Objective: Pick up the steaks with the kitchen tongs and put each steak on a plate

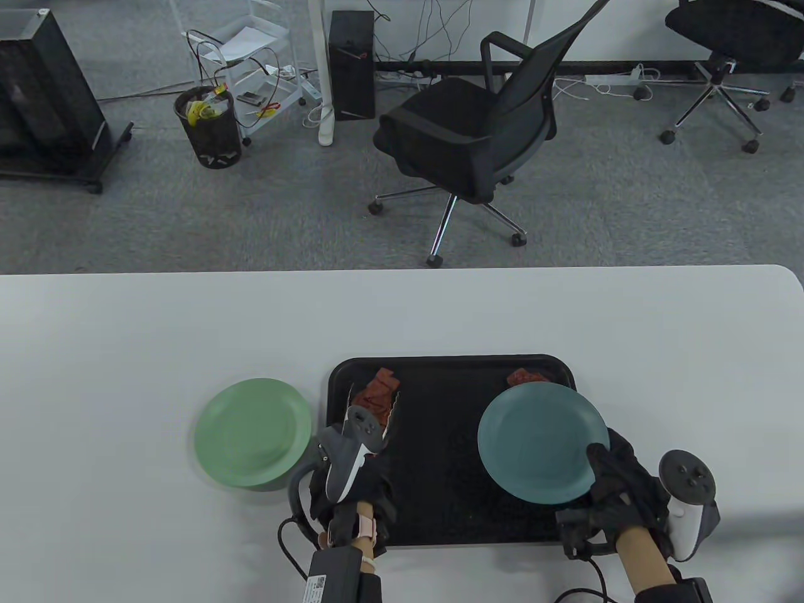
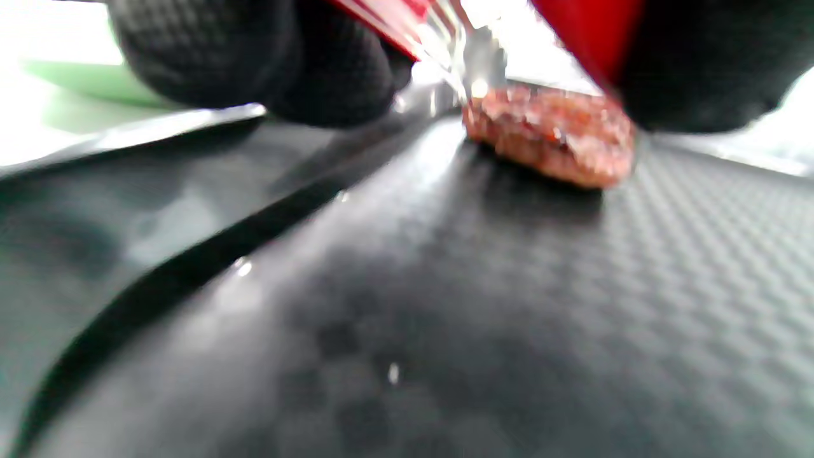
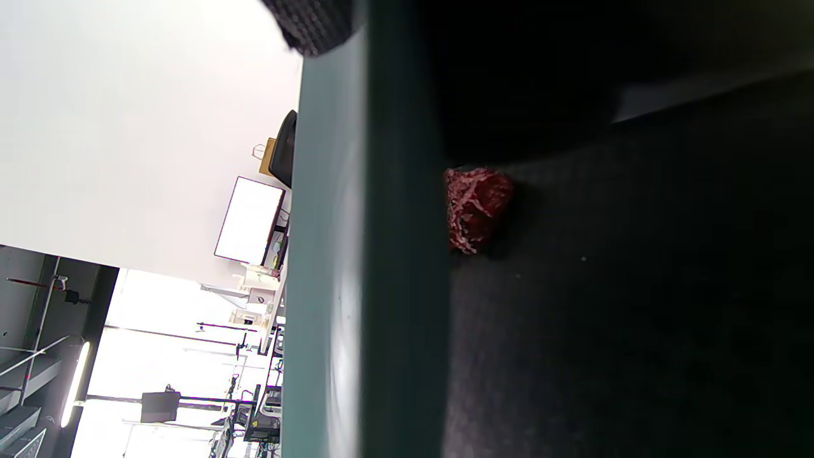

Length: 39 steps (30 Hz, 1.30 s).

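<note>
Two steaks on black tray (image 1: 452, 502), left hand (image 1: 352, 483) gripping tongs (image 1: 392, 411) around one steak (image 1: 375, 392), right hand (image 1: 619, 496) holding teal plate (image 1: 540, 443) hiding other steak (image 1: 526, 377).

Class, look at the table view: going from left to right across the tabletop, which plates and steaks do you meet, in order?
Green plate → steak between the tongs' tips → second steak at the tray's far edge → teal plate held by the right hand.
</note>
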{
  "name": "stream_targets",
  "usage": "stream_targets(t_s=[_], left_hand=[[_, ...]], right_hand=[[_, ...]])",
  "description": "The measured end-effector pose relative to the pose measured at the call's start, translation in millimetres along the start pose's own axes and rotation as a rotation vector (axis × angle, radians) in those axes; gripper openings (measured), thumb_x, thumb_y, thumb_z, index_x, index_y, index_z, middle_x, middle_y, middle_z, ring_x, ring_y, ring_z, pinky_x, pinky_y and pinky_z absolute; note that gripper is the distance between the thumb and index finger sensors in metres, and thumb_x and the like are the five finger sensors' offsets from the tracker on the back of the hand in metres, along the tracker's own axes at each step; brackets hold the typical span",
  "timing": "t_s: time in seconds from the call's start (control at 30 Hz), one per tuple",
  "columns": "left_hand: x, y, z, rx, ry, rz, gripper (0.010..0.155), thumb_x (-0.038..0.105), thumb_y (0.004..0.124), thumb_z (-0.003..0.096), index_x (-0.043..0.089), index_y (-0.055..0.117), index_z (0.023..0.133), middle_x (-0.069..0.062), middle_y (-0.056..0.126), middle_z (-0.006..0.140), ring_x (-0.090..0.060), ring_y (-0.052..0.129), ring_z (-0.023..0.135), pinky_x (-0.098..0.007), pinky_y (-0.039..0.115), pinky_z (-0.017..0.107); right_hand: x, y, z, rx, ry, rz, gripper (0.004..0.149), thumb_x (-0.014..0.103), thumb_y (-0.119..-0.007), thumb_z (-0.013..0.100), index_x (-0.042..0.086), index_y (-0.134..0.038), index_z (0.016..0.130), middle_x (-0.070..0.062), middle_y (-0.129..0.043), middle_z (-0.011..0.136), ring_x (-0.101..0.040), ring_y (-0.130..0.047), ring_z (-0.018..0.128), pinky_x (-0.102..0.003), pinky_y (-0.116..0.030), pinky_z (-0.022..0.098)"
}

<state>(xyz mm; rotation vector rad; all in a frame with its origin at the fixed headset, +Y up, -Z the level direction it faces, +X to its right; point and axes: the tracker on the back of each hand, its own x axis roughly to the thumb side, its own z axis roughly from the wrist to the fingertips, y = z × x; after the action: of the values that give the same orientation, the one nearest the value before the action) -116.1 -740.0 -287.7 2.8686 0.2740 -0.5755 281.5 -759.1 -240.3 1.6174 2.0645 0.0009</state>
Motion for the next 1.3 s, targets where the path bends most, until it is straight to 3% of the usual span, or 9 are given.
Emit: stream_targets(t_s=[0.27,0.53,0.67,0.83,1.03,1.2,1.3], left_hand=[[-2.6,-11.5,-22.8,0.116,0.082,0.104,0.092,0.063,0.092,0.0246,0.011,0.077,0.099,-0.018,0.09,0.078,-0.029,0.101,0.039,-0.034,0.092,0.021],[2.2,-18.7,-52.8,0.138,0.286,-0.002,0.092,0.063,0.091,0.025,0.01,0.076,0.099,-0.019,0.09,0.078,-0.029,0.101,0.039,-0.034,0.092,0.021],[19.5,-16.7,-74.9,0.106,0.454,-0.07,0.093,0.063,0.091,0.0254,0.009,0.076,0.099,-0.019,0.089,0.078,-0.03,0.1,0.039,-0.034,0.091,0.021],[46.8,-10.7,-92.6,0.087,0.57,-0.031,0.093,0.064,0.09,0.0255,0.01,0.075,0.1,-0.019,0.089,0.078,-0.029,0.1,0.039,-0.034,0.092,0.021],[58.3,-1.0,-92.1,0.052,0.588,0.012,0.094,0.065,0.09,0.0257,0.01,0.074,0.1,-0.018,0.089,0.078,-0.029,0.1,0.04,-0.033,0.091,0.023],[53.3,6.5,-87.3,-0.019,0.577,0.006,0.096,0.067,0.087,0.0268,0.009,0.07,0.102,-0.019,0.085,0.081,-0.029,0.098,0.042,-0.033,0.09,0.024],[48.1,6.0,-87.3,-0.008,0.588,-0.021,0.097,0.067,0.086,0.0276,0.009,0.067,0.103,-0.019,0.083,0.082,-0.029,0.097,0.045,-0.033,0.089,0.026]], right_hand=[[-2.8,-8.5,-2.7,0.024,0.017,-0.055,0.05,0.022,-0.066,0.05,0.006,-0.054,0.096,-0.019,-0.087,0.064,-0.031,-0.092,0.028,-0.034,-0.085,0.011],[-8.5,-14.6,-3.1,0.04,0.011,-0.095,0.05,0.023,-0.066,0.049,0.007,-0.054,0.096,-0.019,-0.087,0.064,-0.031,-0.092,0.028,-0.035,-0.085,0.011],[-14.7,-18.4,-2.0,0.068,-0.015,-0.078,0.05,0.023,-0.066,0.049,0.007,-0.054,0.096,-0.019,-0.087,0.064,-0.031,-0.092,0.029,-0.035,-0.085,0.011],[-19.6,-21.5,-1.6,0.112,-0.029,-0.031,0.05,0.023,-0.066,0.049,0.009,-0.055,0.096,-0.017,-0.087,0.065,-0.031,-0.092,0.03,-0.036,-0.086,0.012],[-22.9,-25.8,-0.3,0.171,-0.028,0.021,0.049,0.023,-0.067,0.048,0.011,-0.056,0.095,-0.016,-0.088,0.065,-0.031,-0.092,0.03,-0.036,-0.086,0.013],[-24.7,-28.3,0.1,0.182,-0.015,0.006,0.049,0.023,-0.067,0.048,0.01,-0.056,0.095,-0.016,-0.088,0.065,-0.032,-0.092,0.031,-0.037,-0.086,0.013],[-25.8,-29.0,0.6,0.189,-0.016,0.025,0.049,0.023,-0.067,0.048,0.01,-0.056,0.095,-0.016,-0.088,0.065,-0.032,-0.092,0.031,-0.037,-0.086,0.013]])
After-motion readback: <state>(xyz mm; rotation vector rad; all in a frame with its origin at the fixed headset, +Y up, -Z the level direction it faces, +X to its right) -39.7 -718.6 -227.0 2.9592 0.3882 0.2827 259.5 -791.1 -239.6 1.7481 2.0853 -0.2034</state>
